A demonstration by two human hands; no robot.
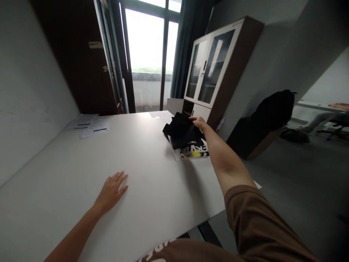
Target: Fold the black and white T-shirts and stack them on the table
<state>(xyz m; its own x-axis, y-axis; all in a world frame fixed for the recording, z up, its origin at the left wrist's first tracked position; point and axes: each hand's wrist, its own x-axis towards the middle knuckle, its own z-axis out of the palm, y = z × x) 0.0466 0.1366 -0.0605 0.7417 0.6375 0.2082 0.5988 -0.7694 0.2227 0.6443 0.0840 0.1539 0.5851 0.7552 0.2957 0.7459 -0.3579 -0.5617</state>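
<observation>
My left hand (112, 191) lies on the white table (131, 145) with its fingers stretched out, holding nothing. Over at the table's right side, my right hand (199, 123) pinches the far right edge of a black garment (181, 131). Its cloth is bunched up at the far end. Toward me, a dark printed part (193, 150) shows white letters and a yellow patch. A pale, thin border sticks out beneath it; whether that is a sheet, a bag or a tray, I cannot tell.
Printed papers (94, 126) lie at the table's far left, another sheet (160, 114) at the far edge. Beyond stand a window door (147, 54) and a glass-fronted cabinet (212, 69). To the right, a black bag (275, 109) rests on a dark box; another person's arm (339, 106) shows farther off.
</observation>
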